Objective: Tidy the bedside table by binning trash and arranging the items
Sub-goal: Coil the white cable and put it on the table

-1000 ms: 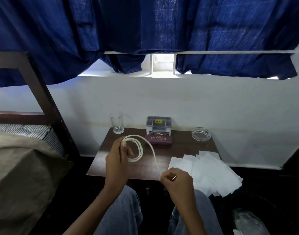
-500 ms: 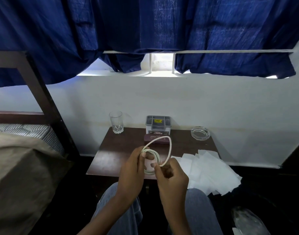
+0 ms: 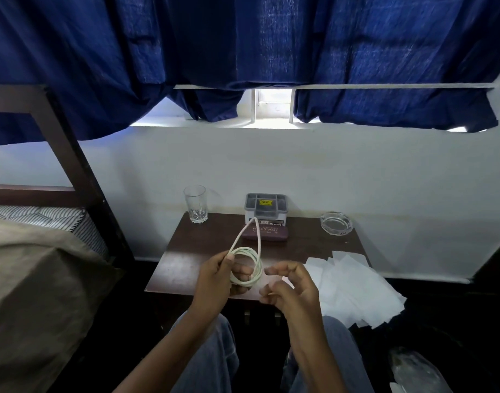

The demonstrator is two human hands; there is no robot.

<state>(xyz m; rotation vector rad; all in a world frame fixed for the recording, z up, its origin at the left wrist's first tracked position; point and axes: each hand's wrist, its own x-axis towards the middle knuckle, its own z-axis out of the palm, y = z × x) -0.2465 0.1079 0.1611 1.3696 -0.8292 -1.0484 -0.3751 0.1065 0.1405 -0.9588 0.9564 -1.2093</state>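
Note:
My left hand [image 3: 217,276] grips a coiled white cable [image 3: 247,266] above the front of the dark wooden bedside table [image 3: 197,251]. One longer loop of the cable stands up from the coil. My right hand [image 3: 289,287] hovers just right of the coil with fingers loosely curled and spread, holding nothing that I can see. On the table stand a clear glass [image 3: 196,204], a grey compartment box [image 3: 266,205], a maroon glasses case [image 3: 267,233] and a glass ashtray [image 3: 337,222]. White paper sheets [image 3: 353,287] lie fanned over the right front corner.
A bed [image 3: 30,265] with a beige blanket and a dark wooden frame sits close on the left. Blue curtains hang over the window above. A crumpled clear plastic bag [image 3: 413,373] lies on the dark floor at bottom right. My knees are under the table's front edge.
The cable went from one loop with a long tail to a tighter coil of several turns. My right hand, which pinched the tail and brought it to the coil, has come off to the right.

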